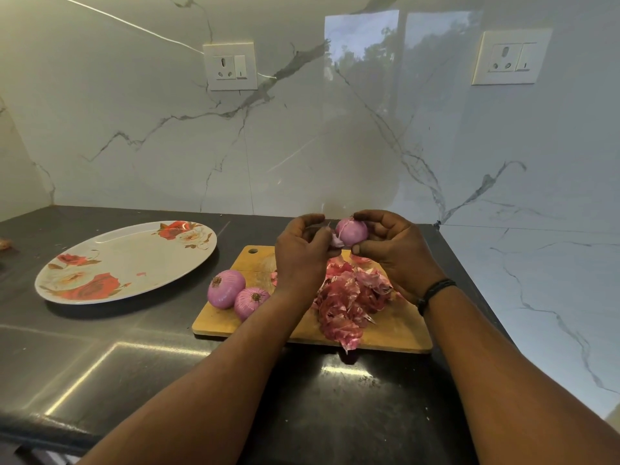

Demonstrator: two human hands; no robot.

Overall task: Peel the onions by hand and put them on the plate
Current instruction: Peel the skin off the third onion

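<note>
My right hand (392, 243) grips a purple onion (352, 231) in the air above the wooden cutting board (396, 327). My left hand (300, 253) pinches a strip of skin (336, 240) hanging off the onion's left side. Two peeled onions (225, 288) (250, 302) lie on the board's left end. A heap of red-pink onion skins (349, 303) covers the board's middle. A white oval plate with red flowers (124, 260) sits on the dark counter to the left, holding no onions.
The marble backsplash with two wall sockets (230, 66) (510, 57) rises behind the board. The marble wall turns a corner just right of the board. The dark counter (134, 364) stretches in front, its edge at the lower left.
</note>
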